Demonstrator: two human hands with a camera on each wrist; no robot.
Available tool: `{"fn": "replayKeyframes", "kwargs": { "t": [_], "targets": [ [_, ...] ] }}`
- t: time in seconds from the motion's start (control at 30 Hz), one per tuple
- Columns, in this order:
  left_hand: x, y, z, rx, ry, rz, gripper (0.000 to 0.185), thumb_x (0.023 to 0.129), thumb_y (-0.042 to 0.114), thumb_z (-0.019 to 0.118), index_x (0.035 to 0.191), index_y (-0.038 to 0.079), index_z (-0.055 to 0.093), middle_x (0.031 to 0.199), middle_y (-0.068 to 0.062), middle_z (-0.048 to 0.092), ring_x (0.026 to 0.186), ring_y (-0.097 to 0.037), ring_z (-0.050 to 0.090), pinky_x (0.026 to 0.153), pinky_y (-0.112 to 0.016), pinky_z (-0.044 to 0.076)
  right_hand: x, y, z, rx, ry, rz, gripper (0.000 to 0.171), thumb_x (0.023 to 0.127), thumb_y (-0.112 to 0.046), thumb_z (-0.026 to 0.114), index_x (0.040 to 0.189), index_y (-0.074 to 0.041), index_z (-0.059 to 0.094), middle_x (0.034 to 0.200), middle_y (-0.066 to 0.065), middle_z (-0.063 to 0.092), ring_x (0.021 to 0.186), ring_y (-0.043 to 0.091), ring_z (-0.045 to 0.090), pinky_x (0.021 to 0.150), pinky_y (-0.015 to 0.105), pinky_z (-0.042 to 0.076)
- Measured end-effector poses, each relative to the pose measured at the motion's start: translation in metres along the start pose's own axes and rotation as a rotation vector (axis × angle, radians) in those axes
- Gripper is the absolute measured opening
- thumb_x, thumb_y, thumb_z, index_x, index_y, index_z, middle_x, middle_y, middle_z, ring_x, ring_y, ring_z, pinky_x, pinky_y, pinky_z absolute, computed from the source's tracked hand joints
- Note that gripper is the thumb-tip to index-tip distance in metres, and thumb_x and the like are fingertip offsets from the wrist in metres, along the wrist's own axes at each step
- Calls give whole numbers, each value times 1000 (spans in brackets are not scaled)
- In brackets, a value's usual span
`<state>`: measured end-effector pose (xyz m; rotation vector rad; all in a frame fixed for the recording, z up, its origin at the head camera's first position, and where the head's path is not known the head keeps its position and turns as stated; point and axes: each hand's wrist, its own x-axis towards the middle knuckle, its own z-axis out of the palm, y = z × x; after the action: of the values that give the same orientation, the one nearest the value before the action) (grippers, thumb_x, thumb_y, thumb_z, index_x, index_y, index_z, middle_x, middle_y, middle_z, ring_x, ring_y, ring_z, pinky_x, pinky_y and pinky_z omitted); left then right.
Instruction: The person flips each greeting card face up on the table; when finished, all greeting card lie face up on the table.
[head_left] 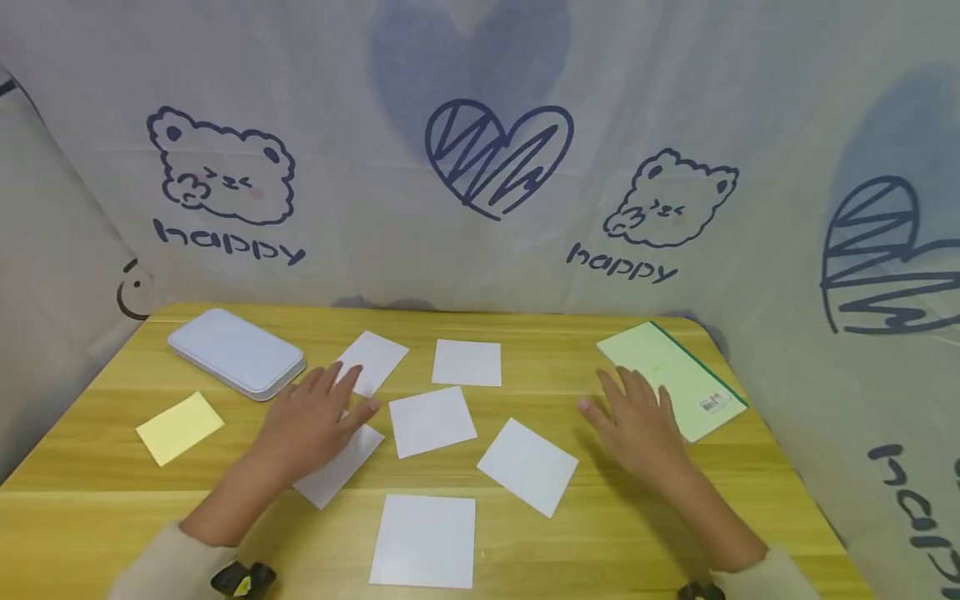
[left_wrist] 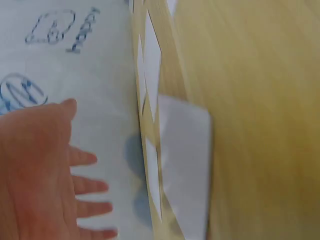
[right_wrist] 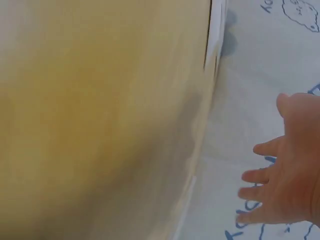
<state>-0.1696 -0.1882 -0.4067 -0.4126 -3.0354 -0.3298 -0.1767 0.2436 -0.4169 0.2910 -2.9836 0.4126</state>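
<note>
My left hand (head_left: 307,421) hovers with fingers spread above two white paper squares, a lower one (head_left: 330,475) that it partly covers and an upper one (head_left: 372,362) near its fingertips. To the right, my right hand (head_left: 641,429), also with spread fingers and holding nothing, hangs over the table beside a pale green notebook (head_left: 660,379). Between the hands lie a middle square (head_left: 432,421), a tilted square (head_left: 528,467) and a far square (head_left: 467,362); a larger front square (head_left: 423,542) is nearest me. Both wrist views show the left hand (left_wrist: 37,170) and right hand (right_wrist: 295,170) raised off the tabletop.
A pale blue-white flat case (head_left: 236,352) lies at the back left of the wooden table (head_left: 600,542). In front of it is a yellow paper note (head_left: 180,427). A printed cloth curtain (head_left: 345,208) hangs along the table's back and right edges.
</note>
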Motion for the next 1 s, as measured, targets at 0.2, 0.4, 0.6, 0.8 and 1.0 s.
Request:
{"fn": "replayKeyframes", "kwargs": {
  "t": [0.2,0.4,0.6,0.8,1.0],
  "targets": [
    [27,37,5,-92,-33,151,60,101,51,54,146,12,52,147,-13,54,135,-40,49,105,-62,40,-13,-13,6,223,-56,-2,72,103,-59,40,148,-3,46,151,24,46,139,48,42,110,67,34],
    [57,68,16,-202,-106,280,49,98,42,63,139,15,60,141,-6,61,132,-32,54,107,-53,43,-20,-21,13,304,-117,49,61,102,-51,53,144,-6,53,143,20,54,132,42,50,102,62,44],
    [89,94,36,-303,-230,367,44,94,33,71,134,16,65,134,-4,65,125,-29,56,104,-45,45,-24,-22,21,249,-141,71,55,94,-44,70,132,-6,62,121,12,64,111,29,60,91,50,51],
    [104,113,48,-359,-330,408,43,89,28,78,130,16,68,129,-1,67,116,-22,54,102,-40,44,-30,-26,24,218,-205,140,59,84,-51,78,124,-9,66,100,1,58,89,17,51,73,36,45],
    [112,125,57,-305,-368,412,39,87,35,79,123,21,71,123,6,67,104,-15,50,93,-33,44,-36,-33,25,213,-211,167,51,80,-44,84,115,-12,67,93,-1,56,83,16,49,68,33,43]
  ]
}}
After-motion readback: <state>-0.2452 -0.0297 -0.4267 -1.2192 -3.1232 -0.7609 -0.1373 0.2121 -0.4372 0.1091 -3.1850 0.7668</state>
